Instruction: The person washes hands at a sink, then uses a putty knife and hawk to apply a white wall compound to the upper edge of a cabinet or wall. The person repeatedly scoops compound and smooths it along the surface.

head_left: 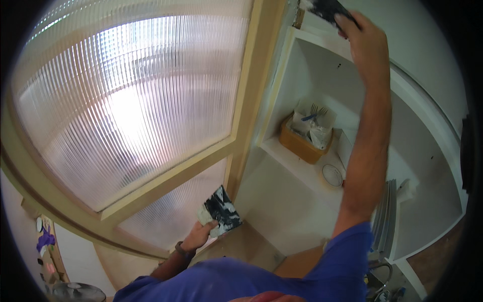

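My left hand [197, 236] is low in front of me, closed around a wide dark putty knife [226, 210] smeared with white filler. High on the right, my right hand [368, 44] grips a second putty knife [326, 9], black with white filler on its blade. That blade is up by the wall just above the top left corner of the white shelf unit [297, 34]. Whether it touches the wall I cannot tell. Part of its tip runs close to the picture's upper edge.
Ribbed glass [151, 100] in a cream wooden frame [246, 90] fills the left. On a shelf stand a yellow basket [302, 143] with forks and plastic bags, and a round clear lid-like object [332, 175]. Lower right are upright plates [386, 216] and a faucet [387, 274].
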Tool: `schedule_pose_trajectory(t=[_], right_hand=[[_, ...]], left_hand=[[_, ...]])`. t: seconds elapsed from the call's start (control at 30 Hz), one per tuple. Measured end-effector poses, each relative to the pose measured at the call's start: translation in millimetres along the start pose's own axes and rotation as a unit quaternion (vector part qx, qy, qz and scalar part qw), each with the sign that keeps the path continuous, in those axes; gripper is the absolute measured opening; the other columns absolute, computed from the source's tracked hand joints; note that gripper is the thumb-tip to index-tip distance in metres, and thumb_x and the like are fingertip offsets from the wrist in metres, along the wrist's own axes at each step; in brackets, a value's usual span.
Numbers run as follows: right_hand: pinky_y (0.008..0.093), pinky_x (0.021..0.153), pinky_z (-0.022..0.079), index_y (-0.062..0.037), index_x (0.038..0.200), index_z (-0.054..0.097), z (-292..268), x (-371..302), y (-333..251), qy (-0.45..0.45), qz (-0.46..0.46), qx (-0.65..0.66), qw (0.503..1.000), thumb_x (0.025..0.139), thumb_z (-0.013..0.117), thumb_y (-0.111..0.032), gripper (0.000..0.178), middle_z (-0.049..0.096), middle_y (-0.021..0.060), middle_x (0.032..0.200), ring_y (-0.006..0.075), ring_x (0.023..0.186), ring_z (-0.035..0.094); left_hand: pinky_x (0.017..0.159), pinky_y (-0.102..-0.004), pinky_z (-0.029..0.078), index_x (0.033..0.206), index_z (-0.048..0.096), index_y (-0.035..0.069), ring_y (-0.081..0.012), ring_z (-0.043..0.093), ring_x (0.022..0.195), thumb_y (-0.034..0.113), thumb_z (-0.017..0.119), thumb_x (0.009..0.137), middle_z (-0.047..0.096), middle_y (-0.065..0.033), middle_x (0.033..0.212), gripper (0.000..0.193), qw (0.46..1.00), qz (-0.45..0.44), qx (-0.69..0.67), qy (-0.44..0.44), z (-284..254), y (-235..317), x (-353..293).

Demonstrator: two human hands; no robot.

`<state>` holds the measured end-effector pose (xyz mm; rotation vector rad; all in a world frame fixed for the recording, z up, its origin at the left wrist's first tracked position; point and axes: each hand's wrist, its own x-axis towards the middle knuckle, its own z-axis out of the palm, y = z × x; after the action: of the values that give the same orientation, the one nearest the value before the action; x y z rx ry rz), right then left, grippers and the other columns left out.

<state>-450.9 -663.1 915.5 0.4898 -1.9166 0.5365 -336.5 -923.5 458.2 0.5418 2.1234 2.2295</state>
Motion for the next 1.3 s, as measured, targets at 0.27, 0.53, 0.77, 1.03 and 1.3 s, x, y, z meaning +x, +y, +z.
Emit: schedule_pose_trajectory(t=[0.27,0.53,0.77,1.03,1.3], right_hand=[[0.0270,0.078,0.047,0.0008,0.101,0.063,50.8,-268.6,3.5,-0.118,0.091,0.373,0.916,0.077,0.059,0.004,0.024,0.065,0.0094,0.092,0.0178,0.086,0.061],[0.0340,0.085,0.050,-0.0059,0.101,0.065,61.7,-343.4,3.6,-0.194,-0.110,0.237,0.945,0.065,0.063,0.011,0.040,0.062,0.0086,0.103,0.0246,0.096,0.059],[0.0320,0.080,0.050,-0.0025,0.100,0.065,54.2,-355.7,37.7,-0.248,-0.119,0.026,0.961,0.072,0.062,0.005,0.029,0.062,0.0095,0.099,0.0236,0.093,0.060],[0.0317,0.078,0.049,-0.0027,0.097,0.065,15.7,-320.6,20.6,-0.268,-0.057,0.133,0.952,0.072,0.063,0.002,0.025,0.062,0.0102,0.098,0.0233,0.089,0.059],[0.0343,0.075,0.053,-0.0025,0.095,0.065,18.4,-308.2,-4.9,-0.199,-0.310,0.073,0.927,0.066,0.065,-0.004,0.029,0.060,0.0068,0.098,0.0241,0.091,0.058]], left_hand=[[0.065,-0.0389,0.057,0.123,0.042,0.000,-0.0259,0.063,0.093,0.018,0.045,0.093,0.059,-0.0132,0.112,0.035,0.848,-0.078,-0.523,-0.039,22.2,66.0,24.8],[0.063,-0.0380,0.057,0.123,0.043,0.002,-0.0240,0.063,0.092,0.019,0.044,0.092,0.059,-0.0132,0.112,0.035,0.805,-0.124,-0.578,-0.048,37.0,61.4,29.8],[0.063,-0.0374,0.056,0.124,0.043,0.003,-0.0243,0.063,0.093,0.016,0.045,0.092,0.058,-0.0135,0.113,0.035,0.821,-0.102,-0.558,-0.074,44.0,57.1,23.9],[0.076,-0.0293,0.050,0.120,0.045,0.000,-0.0162,0.059,0.088,0.014,0.045,0.095,0.059,-0.0078,0.103,0.029,0.977,0.037,-0.207,0.022,37.3,63.2,25.3],[0.084,-0.0310,0.046,0.123,0.044,-0.002,-0.0208,0.055,0.099,0.007,0.048,0.090,0.052,-0.0140,0.115,0.034,0.990,0.120,0.066,0.013,36.5,83.3,15.2]])
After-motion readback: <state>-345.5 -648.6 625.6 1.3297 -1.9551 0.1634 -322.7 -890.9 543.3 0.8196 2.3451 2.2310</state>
